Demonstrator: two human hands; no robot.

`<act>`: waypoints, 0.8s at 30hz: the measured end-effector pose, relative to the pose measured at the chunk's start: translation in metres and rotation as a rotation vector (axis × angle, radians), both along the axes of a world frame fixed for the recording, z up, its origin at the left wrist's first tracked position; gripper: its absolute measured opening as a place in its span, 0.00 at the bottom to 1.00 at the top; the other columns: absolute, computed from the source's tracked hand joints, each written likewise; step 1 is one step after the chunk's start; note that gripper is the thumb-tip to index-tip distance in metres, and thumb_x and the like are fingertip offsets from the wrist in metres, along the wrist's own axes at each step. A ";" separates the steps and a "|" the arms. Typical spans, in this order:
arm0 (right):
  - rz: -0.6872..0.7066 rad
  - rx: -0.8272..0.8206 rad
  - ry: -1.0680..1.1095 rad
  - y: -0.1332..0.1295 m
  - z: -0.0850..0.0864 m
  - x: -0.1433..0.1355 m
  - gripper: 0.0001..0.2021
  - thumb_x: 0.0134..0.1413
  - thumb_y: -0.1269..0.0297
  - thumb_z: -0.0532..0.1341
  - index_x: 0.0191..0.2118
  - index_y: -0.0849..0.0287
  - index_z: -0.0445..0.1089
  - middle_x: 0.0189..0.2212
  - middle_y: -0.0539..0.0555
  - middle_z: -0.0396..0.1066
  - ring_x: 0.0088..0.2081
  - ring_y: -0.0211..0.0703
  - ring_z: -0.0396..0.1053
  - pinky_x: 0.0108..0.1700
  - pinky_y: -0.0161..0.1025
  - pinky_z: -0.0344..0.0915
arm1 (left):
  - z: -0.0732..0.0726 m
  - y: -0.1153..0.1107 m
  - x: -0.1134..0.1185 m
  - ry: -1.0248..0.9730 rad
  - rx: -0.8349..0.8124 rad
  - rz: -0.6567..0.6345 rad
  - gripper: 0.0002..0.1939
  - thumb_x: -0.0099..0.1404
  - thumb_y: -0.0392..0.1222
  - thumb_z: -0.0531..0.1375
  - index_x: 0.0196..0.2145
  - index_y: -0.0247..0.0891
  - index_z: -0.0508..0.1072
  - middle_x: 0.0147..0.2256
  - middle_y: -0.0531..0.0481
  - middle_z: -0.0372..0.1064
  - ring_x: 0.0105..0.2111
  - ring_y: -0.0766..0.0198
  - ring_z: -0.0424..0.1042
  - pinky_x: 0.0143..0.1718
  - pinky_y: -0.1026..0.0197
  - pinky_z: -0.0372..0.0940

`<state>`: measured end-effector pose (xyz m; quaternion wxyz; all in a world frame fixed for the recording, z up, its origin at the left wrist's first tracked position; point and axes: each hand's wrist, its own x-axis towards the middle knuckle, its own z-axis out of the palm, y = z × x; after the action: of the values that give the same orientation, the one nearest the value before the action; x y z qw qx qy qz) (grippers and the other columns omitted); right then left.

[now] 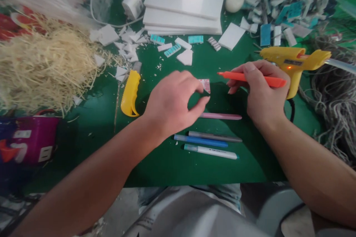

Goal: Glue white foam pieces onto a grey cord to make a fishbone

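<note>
My right hand (264,96) grips an orange marker (244,77), its tip pointing left above the green table (155,170). Near the middle my left hand (175,100) has its thumb and forefinger apart, with a small piece marked in pink (205,85) lying by the fingertips. A pink pen (222,116) rests below, partly behind the left hand. Nearer the front edge lie a grey pen (215,136), a blue pen (201,140) and a white marker (211,152).
A yellow glue gun (294,59) with a lit orange light stands right of the right hand. Left lies a yellow-handled cutter (130,94) beside straw (50,63). White boards (183,11), scraps (289,3) and a purple container (36,137) surround the work area.
</note>
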<state>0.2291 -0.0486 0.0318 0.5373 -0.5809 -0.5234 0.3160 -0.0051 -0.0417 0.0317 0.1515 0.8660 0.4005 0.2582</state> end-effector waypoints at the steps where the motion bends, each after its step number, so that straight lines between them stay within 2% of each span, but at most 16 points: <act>1: -0.002 -0.002 -0.001 0.000 0.000 0.000 0.15 0.69 0.56 0.74 0.28 0.48 0.79 0.25 0.49 0.79 0.22 0.42 0.74 0.29 0.45 0.76 | 0.004 -0.004 0.000 -0.003 -0.018 -0.083 0.08 0.79 0.44 0.63 0.41 0.42 0.79 0.40 0.48 0.83 0.41 0.55 0.81 0.42 0.54 0.73; 3: -0.015 -0.013 -0.023 -0.001 0.000 0.000 0.15 0.71 0.59 0.71 0.28 0.48 0.79 0.26 0.49 0.80 0.23 0.43 0.74 0.30 0.46 0.76 | 0.009 -0.011 0.001 0.033 -0.030 -0.261 0.10 0.78 0.40 0.62 0.36 0.41 0.78 0.35 0.51 0.80 0.34 0.60 0.78 0.34 0.57 0.68; 5: -0.027 -0.025 -0.050 -0.001 0.000 0.000 0.15 0.70 0.62 0.70 0.28 0.47 0.80 0.25 0.48 0.79 0.23 0.43 0.74 0.31 0.46 0.76 | 0.012 -0.015 0.000 0.100 -0.002 -0.395 0.12 0.78 0.37 0.60 0.34 0.41 0.77 0.32 0.52 0.77 0.32 0.62 0.75 0.33 0.58 0.65; 7: -0.030 -0.035 -0.066 -0.002 0.000 0.000 0.14 0.70 0.63 0.69 0.29 0.46 0.80 0.25 0.48 0.79 0.23 0.43 0.74 0.31 0.46 0.76 | 0.014 -0.014 -0.003 0.153 0.009 -0.448 0.13 0.77 0.36 0.60 0.33 0.41 0.76 0.31 0.52 0.76 0.31 0.62 0.74 0.32 0.58 0.64; 9: -0.036 -0.036 -0.065 -0.002 0.001 -0.001 0.15 0.70 0.65 0.68 0.28 0.46 0.80 0.25 0.48 0.79 0.23 0.42 0.74 0.31 0.46 0.76 | 0.017 -0.010 -0.008 0.197 -0.027 -0.416 0.11 0.76 0.38 0.61 0.33 0.42 0.76 0.31 0.52 0.75 0.30 0.62 0.74 0.31 0.57 0.63; 11: -0.040 -0.032 -0.054 -0.002 0.002 -0.002 0.15 0.68 0.68 0.68 0.28 0.47 0.80 0.25 0.48 0.79 0.23 0.42 0.74 0.30 0.45 0.75 | 0.020 -0.003 -0.012 0.282 -0.020 -0.259 0.10 0.75 0.40 0.62 0.33 0.42 0.75 0.31 0.51 0.75 0.30 0.60 0.75 0.29 0.56 0.60; 14: -0.026 -0.029 -0.035 -0.002 0.002 -0.002 0.14 0.68 0.70 0.69 0.29 0.48 0.81 0.24 0.47 0.79 0.22 0.40 0.73 0.29 0.43 0.75 | 0.030 0.008 -0.013 0.519 -0.024 0.201 0.08 0.74 0.39 0.60 0.35 0.41 0.76 0.35 0.46 0.76 0.33 0.53 0.78 0.30 0.54 0.62; 16: -0.008 -0.013 -0.012 -0.001 0.000 0.000 0.13 0.68 0.66 0.71 0.29 0.49 0.82 0.25 0.47 0.79 0.22 0.39 0.73 0.27 0.41 0.74 | 0.039 0.014 -0.009 0.688 -0.149 0.469 0.08 0.74 0.38 0.60 0.37 0.40 0.78 0.39 0.43 0.78 0.38 0.48 0.81 0.34 0.53 0.69; 17: 0.006 -0.003 -0.003 -0.001 -0.001 0.001 0.13 0.69 0.63 0.73 0.30 0.50 0.82 0.25 0.47 0.80 0.21 0.39 0.73 0.27 0.41 0.74 | 0.044 0.016 -0.007 0.748 -0.228 0.546 0.07 0.74 0.39 0.60 0.37 0.40 0.79 0.40 0.43 0.79 0.41 0.46 0.82 0.37 0.52 0.73; 21: 0.027 0.038 0.009 0.002 -0.008 0.004 0.15 0.70 0.53 0.75 0.30 0.50 0.83 0.25 0.48 0.79 0.22 0.38 0.73 0.26 0.40 0.73 | 0.061 0.014 0.006 0.809 -0.475 0.585 0.08 0.74 0.47 0.66 0.47 0.44 0.82 0.40 0.43 0.81 0.45 0.39 0.84 0.49 0.43 0.79; 24: 0.021 0.038 0.025 0.002 -0.009 0.004 0.13 0.70 0.57 0.75 0.30 0.50 0.84 0.24 0.48 0.79 0.21 0.38 0.72 0.25 0.40 0.72 | 0.063 0.006 0.015 0.840 -0.580 0.579 0.17 0.74 0.55 0.69 0.53 0.42 0.82 0.37 0.41 0.81 0.43 0.34 0.85 0.46 0.41 0.79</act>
<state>0.2333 -0.0464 0.0232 0.5514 -0.5611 -0.5286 0.3189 0.0100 -0.0353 0.0946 0.1337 0.6728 0.7006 -0.1964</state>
